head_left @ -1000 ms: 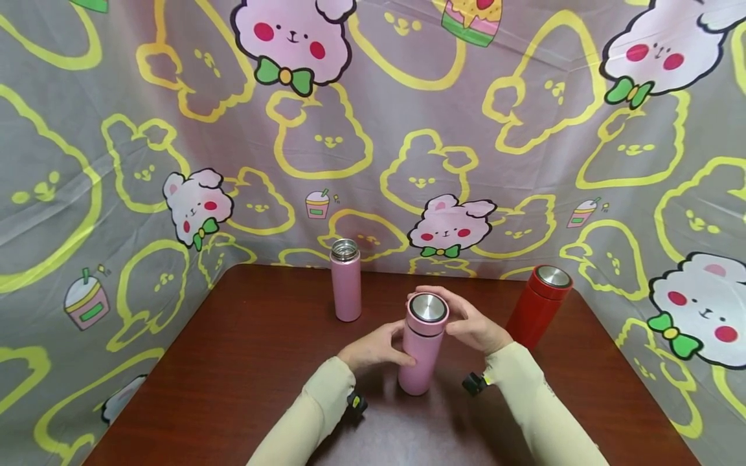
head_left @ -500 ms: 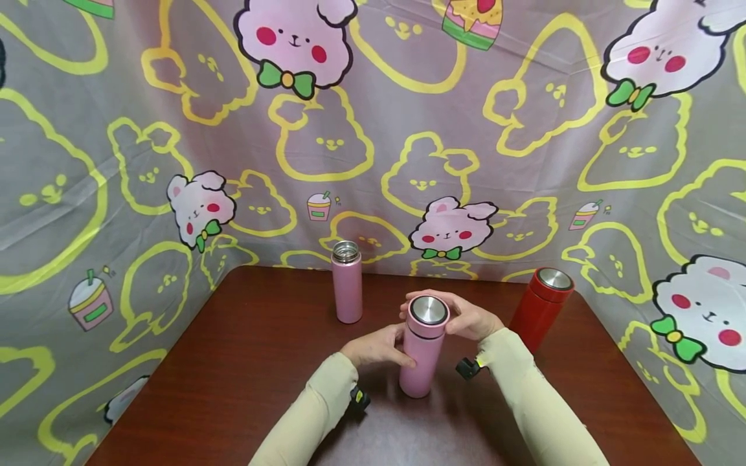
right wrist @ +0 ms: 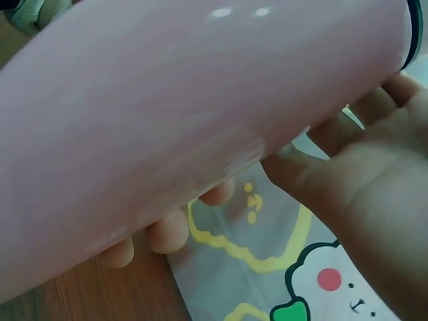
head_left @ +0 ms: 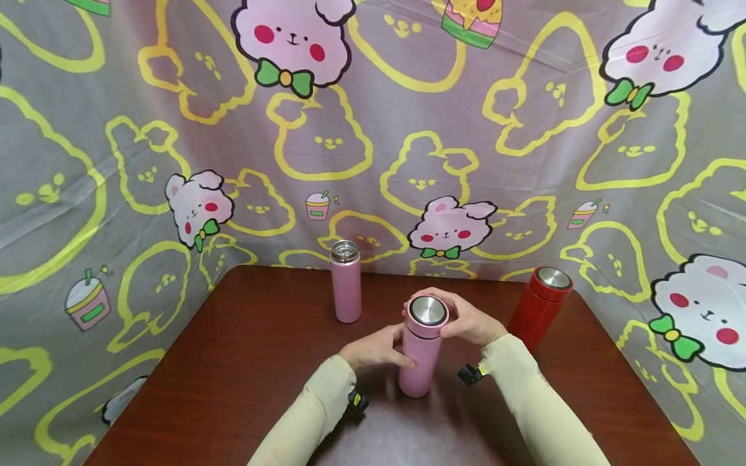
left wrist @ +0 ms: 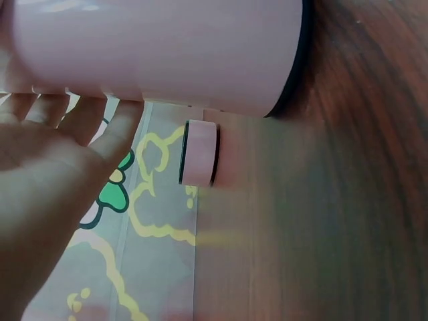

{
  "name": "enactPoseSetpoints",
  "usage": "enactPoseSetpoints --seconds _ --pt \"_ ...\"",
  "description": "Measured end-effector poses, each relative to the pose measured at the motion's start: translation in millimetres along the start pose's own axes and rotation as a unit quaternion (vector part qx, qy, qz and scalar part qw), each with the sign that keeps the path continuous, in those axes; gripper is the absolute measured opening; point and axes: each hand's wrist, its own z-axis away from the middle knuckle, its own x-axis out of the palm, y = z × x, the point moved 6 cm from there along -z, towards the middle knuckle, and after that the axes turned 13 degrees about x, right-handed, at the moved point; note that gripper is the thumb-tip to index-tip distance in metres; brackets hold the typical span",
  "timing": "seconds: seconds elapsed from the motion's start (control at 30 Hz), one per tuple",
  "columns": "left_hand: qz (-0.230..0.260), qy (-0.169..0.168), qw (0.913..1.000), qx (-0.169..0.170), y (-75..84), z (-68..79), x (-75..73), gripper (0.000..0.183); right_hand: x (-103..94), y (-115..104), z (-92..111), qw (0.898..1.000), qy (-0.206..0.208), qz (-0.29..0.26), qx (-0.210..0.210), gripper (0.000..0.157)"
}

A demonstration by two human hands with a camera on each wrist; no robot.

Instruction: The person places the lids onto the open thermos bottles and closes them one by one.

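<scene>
A pink thermos stands upright on the table in front of me, its pink lid with a silver top in place. My left hand grips the body from the left, thumb across the front; its fingertips show past the far side in the right wrist view. My right hand holds the lid from the right and behind, fingers curled round its back and thumb at its near right side. In the right wrist view, a dark ring marks the seam beside that hand.
Farther back on the left stands a second pink thermos, with its steel mouth uncovered. A red thermos with its lid on stands beyond my right forearm. The left wrist view shows a short pink cylinder with dark edges near a patterned cloth wall.
My right hand has shifted slightly round the lid, its thumb now a little farther toward the front, and its wrist has moved slightly left. The left hand and thermos stay in place.
</scene>
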Motion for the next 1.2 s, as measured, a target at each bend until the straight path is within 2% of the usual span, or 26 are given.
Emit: enactPoseSetpoints --seconds 0.23,0.37,0.47,0.63,0.8,0.87,0.97,1.07,1.2 --pt "-0.023 0.015 0.9996 0.01 1.4 4.0 1.3 0.066 3.5 -1.1 8.9 0.992 0.109 0.056 0.015 0.058" --pt "-0.05 0.023 0.9984 0.014 7.3 6.4 5.2 0.063 8.9 -3.0 14.2 0.98 0.179 0.082 0.027 0.056" --pt "-0.064 0.032 0.9972 0.021 9.4 7.4 7.1 0.062 13.8 -4.0 16.8 0.97 0.223 0.093 0.02 0.056" --pt "-0.067 0.04 0.9964 0.031 5.7 8.2 7.9 0.062 22.6 -3.0 19.4 0.955 0.279 0.099 0.0 0.055" --pt "-0.071 0.043 0.9958 0.038 7.4 9.2 10.2 0.063 27.6 -2.7 20.7 0.941 0.321 0.106 0.001 0.056" --pt "-0.073 0.046 0.9956 0.038 8.0 9.6 10.7 0.062 28.4 -2.5 20.8 0.939 0.326 0.109 0.005 0.058" --pt "-0.068 0.05 0.9957 0.039 8.8 9.4 10.9 0.062 28.5 -1.3 20.4 0.946 0.307 0.099 0.016 0.064" --pt "-0.056 0.046 0.9964 0.045 10.2 8.8 10.5 0.063 27.4 -1.0 19.7 0.965 0.253 0.072 0.018 0.069" --pt "-0.031 0.039 0.9982 0.036 9.9 9.0 7.3 0.067 23.4 -3.8 16.9 0.989 0.149 0.019 -0.002 0.069"
